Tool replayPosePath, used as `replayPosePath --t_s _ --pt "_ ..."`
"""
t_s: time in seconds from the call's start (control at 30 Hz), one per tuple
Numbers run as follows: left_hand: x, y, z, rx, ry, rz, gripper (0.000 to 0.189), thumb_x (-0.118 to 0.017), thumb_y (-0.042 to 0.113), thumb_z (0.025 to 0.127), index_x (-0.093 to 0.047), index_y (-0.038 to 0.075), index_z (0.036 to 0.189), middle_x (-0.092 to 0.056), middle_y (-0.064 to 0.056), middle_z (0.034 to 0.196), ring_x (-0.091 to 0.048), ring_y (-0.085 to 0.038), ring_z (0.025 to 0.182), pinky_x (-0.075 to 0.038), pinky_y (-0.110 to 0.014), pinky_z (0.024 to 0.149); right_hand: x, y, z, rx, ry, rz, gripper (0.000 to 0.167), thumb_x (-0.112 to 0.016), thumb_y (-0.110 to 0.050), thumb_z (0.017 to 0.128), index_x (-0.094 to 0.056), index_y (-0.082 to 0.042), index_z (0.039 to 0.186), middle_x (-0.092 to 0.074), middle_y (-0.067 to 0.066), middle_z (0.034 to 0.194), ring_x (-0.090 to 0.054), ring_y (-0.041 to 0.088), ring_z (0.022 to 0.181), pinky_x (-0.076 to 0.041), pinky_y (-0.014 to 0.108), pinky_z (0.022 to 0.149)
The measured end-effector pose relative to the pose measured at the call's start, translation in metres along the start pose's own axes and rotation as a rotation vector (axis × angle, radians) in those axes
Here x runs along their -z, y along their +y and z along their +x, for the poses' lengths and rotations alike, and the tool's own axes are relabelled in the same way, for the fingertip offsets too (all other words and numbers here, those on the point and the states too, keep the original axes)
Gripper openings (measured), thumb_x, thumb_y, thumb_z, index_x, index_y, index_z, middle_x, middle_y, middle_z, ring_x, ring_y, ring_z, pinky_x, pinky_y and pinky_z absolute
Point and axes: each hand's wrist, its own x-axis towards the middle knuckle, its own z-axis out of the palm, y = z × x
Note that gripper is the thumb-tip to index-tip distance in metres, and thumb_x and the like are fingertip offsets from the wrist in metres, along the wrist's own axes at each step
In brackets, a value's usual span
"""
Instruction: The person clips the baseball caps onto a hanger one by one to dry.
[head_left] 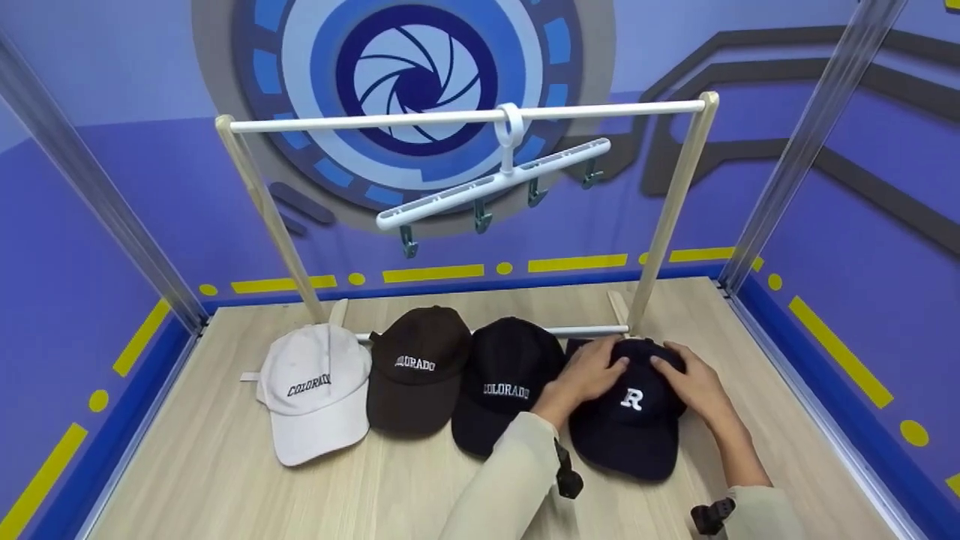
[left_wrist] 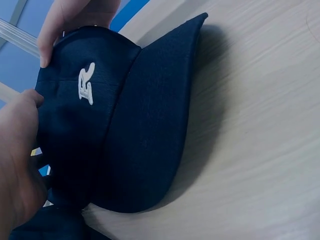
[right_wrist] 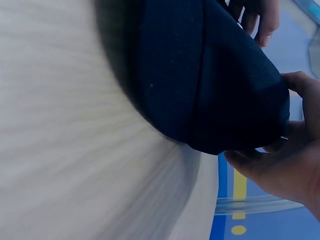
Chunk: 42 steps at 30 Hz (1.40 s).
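One R cap [head_left: 624, 439] (dark) between left hand [head_left: 589, 373], right hand [head_left: 696, 381].

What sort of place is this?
Probably a small staged booth, perhaps for recording or demonstrations: printed blue-purple walls on three sides, a wooden tabletop, and four caps lined up by a rack.

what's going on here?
A person's left hand and right hand grip a navy cloth cap with a white R, at the right end of a row. A black cloth cap, a dark brown one and an off-white one sit to its left on the pale wooden table. Above, a white plastic hanger with dark green clips hangs from a wooden rack, holding no cap.
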Motion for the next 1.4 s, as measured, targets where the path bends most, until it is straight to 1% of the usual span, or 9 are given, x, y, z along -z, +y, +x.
replayPosePath --t_s 0.23,0.33,0.43,0.63,0.8,0.93,1.1,1.2,1.4 --pt "-0.003 -0.003 0.000 -0.005 -0.011 0.024 0.047 -0.047 0.036 0.107 -0.048 0.017 0.150 -0.052 0.001 0.151 -0.047 -0.017 0.139 -0.034 -0.033 0.117 -0.001 0.002 0.002 -0.009 0.009 0.025 0.071 -0.054 -0.048 0.103 -0.041 0.002 0.151 -0.042 0.033 0.151 -0.038 0.049 0.140 -0.030 0.059 0.115" --pt "-0.003 -0.006 0.000 0.005 -0.042 0.017 0.049 -0.046 0.037 0.107 -0.045 0.018 0.153 -0.049 0.002 0.153 -0.045 -0.016 0.141 -0.031 -0.037 0.119 -0.002 0.001 0.003 -0.009 0.015 0.037 0.068 -0.055 -0.047 0.103 -0.044 0.002 0.149 -0.044 0.031 0.150 -0.039 0.049 0.140 -0.031 0.059 0.115" --pt "-0.002 -0.009 0.002 0.001 -0.072 0.011 0.050 -0.044 0.038 0.108 -0.042 0.018 0.154 -0.048 0.002 0.155 -0.043 -0.014 0.142 -0.029 -0.040 0.120 -0.004 0.000 0.006 -0.008 0.043 0.054 0.063 -0.055 -0.044 0.103 -0.048 0.002 0.146 -0.047 0.031 0.148 -0.041 0.048 0.139 -0.031 0.058 0.115" --pt "0.002 -0.016 0.005 -0.023 -0.051 0.047 0.040 -0.046 0.030 0.109 -0.049 0.019 0.147 -0.057 0.002 0.146 -0.050 -0.011 0.135 -0.036 -0.036 0.115 -0.013 -0.002 0.014 -0.025 0.118 0.109 0.056 -0.058 -0.039 0.103 -0.054 0.001 0.143 -0.051 0.029 0.146 -0.042 0.045 0.139 -0.029 0.055 0.117" --pt "-0.002 -0.020 0.002 -0.034 -0.064 0.060 0.036 -0.051 0.024 0.107 -0.052 0.016 0.142 -0.059 0.000 0.141 -0.053 -0.013 0.132 -0.037 -0.034 0.114 -0.022 0.001 0.014 -0.062 0.164 0.131 0.047 -0.061 -0.029 0.102 -0.058 0.001 0.139 -0.053 0.028 0.143 -0.045 0.045 0.137 -0.031 0.054 0.116" --pt "-0.007 -0.020 -0.001 -0.059 -0.030 0.075 0.032 -0.057 0.021 0.105 -0.055 0.012 0.135 -0.063 -0.003 0.134 -0.057 -0.015 0.127 -0.040 -0.030 0.111 -0.024 0.003 0.011 -0.065 0.179 0.131 0.044 -0.063 -0.023 0.101 -0.059 0.001 0.138 -0.054 0.028 0.142 -0.046 0.044 0.137 -0.032 0.054 0.116" --pt "-0.013 -0.021 -0.003 -0.079 0.022 0.074 0.030 -0.061 0.016 0.102 -0.057 0.009 0.130 -0.065 -0.005 0.131 -0.059 -0.017 0.126 -0.041 -0.036 0.112 -0.026 0.004 0.011 -0.056 0.194 0.112 0.044 -0.064 -0.019 0.099 -0.059 0.001 0.137 -0.055 0.029 0.141 -0.047 0.045 0.135 -0.033 0.055 0.115" --pt "-0.015 -0.021 -0.003 -0.076 0.033 0.074 0.028 -0.062 0.015 0.101 -0.058 0.009 0.128 -0.065 -0.005 0.129 -0.059 -0.016 0.125 -0.041 -0.039 0.113 -0.026 0.003 0.011 -0.056 0.207 0.112 0.042 -0.065 -0.018 0.099 -0.060 0.001 0.136 -0.056 0.028 0.140 -0.048 0.045 0.135 -0.034 0.055 0.114" --pt "-0.017 -0.022 -0.003 -0.080 0.044 0.072 0.023 -0.063 0.015 0.100 -0.059 0.009 0.122 -0.067 -0.005 0.122 -0.061 -0.017 0.121 -0.041 -0.041 0.112 -0.029 0.003 0.011 -0.051 0.237 0.115 0.039 -0.066 -0.015 0.098 -0.063 -0.001 0.134 -0.059 0.026 0.138 -0.050 0.044 0.133 -0.035 0.054 0.113"
